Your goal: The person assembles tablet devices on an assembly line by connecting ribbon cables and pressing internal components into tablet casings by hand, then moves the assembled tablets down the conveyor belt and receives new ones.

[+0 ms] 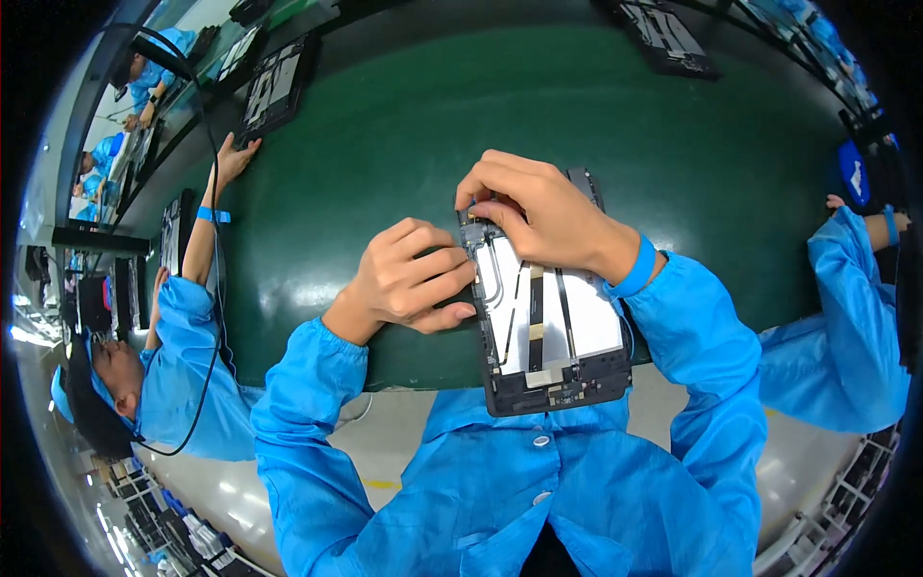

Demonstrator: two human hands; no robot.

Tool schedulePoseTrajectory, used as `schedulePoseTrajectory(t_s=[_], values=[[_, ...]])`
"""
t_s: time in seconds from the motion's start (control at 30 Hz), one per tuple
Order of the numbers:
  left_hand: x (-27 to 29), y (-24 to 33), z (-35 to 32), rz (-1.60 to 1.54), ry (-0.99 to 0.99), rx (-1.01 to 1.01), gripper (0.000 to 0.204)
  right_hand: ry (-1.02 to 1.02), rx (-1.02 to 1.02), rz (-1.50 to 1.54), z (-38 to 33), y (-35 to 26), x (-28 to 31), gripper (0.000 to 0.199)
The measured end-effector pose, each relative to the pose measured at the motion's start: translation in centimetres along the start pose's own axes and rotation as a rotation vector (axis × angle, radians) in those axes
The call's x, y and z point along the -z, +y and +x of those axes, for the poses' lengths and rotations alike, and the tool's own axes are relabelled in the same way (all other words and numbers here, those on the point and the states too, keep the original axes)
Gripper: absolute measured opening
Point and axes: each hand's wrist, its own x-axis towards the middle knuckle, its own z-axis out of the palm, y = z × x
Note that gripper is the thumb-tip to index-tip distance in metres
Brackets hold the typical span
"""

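Note:
An opened tablet (586, 317) with a black frame, a silvery battery area and dark ribbon strips lies before me, its near end jutting over the table's front edge. My left hand (409, 279) is closed at the tablet's left edge, its curled fingers gripping the side and the thumb lower down. Over the far left corner, my right hand (534, 207) has thumb and forefinger pinched together at the small parts there. Whatever lies between those fingertips is hidden. A blue band (637, 267) circles my right wrist.
The green table (385, 125) carries another opened tablet (277, 87) at the far left, touched by a co-worker's hand (234, 159). A further opened tablet (665, 38) lies far right. A black cable (213, 125) hangs at left. Another person's sleeve (836, 327) is at right.

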Motion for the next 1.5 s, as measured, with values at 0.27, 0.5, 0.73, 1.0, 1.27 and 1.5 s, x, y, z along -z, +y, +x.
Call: schedulePoseTrajectory(t_s=[0.27,0.5,0.73,1.0,1.27,1.5], values=[[0.26,-0.33,0.01,0.015,-0.021,0.062,0.040,0.026,0.010,0.027,-0.13,-0.09,-0.12,0.021],[0.30,-0.33,-0.60,-0.024,-0.027,0.132,0.044,-0.037,-0.092,0.096,0.06,-0.29,0.19,0.013],[0.10,-0.22,-0.68,-0.020,-0.032,0.122,0.044,-0.012,-0.080,0.071,-0.06,-0.35,0.01,0.020],[-0.27,-0.60,-0.92,-0.150,0.013,0.233,0.038,0.001,-0.066,0.095,-0.15,-0.31,0.09,0.020],[-0.05,-0.47,-0.35,-0.136,0.039,0.186,0.038,0.014,-0.102,0.132,-0.21,-0.28,0.27,0.015],[0.05,0.05,-0.02,-0.120,0.055,0.035,0.029,-0.004,-0.087,0.083,-0.28,-0.16,0.24,0.012]])
